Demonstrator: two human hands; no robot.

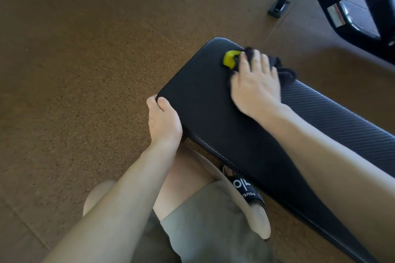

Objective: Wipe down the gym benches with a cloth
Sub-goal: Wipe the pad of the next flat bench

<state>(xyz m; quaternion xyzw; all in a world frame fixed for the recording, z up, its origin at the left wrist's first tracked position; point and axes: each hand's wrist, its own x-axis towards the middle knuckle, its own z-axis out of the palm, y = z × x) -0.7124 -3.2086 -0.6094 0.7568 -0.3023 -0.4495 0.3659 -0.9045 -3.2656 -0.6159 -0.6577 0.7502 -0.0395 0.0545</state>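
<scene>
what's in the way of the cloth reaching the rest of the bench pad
Nothing visible. The right hand presses the black cloth flat near the bench pad end; the left hand only grips its corner edge.

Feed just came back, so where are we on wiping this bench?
In hand: the right hand presses a dark cloth with a yellow patch on the bench pad near its end, while the left hand grips the pad's edge. No finished area is distinguishable; the long stretch rightward may remain.

Cloth [277, 68] mostly under right hand [255, 85]
</scene>
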